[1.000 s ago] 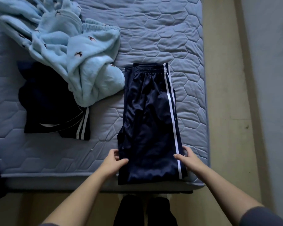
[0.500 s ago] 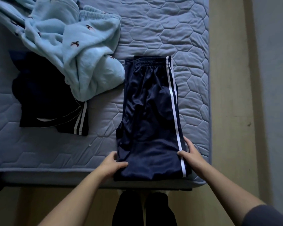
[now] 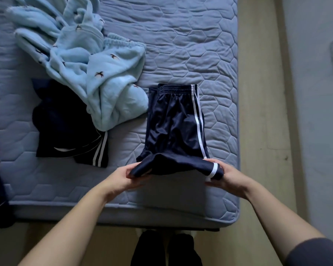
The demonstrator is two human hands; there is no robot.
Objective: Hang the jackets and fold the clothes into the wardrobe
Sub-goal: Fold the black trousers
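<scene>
left hand [image 3: 121, 178] and right hand [image 3: 229, 178] gripping navy pants [image 3: 173, 127], fingertips hidden under fabric

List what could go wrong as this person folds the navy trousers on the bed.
1. The left hand and right hand pinch only the hem corners of the trousers. The shiny cloth sags between them, so the fold may land crooked.
2. The blue fleece lies against their left edge and might get trapped in the fold.
3. They sit near the mattress corner and could slip to the floor.
</scene>
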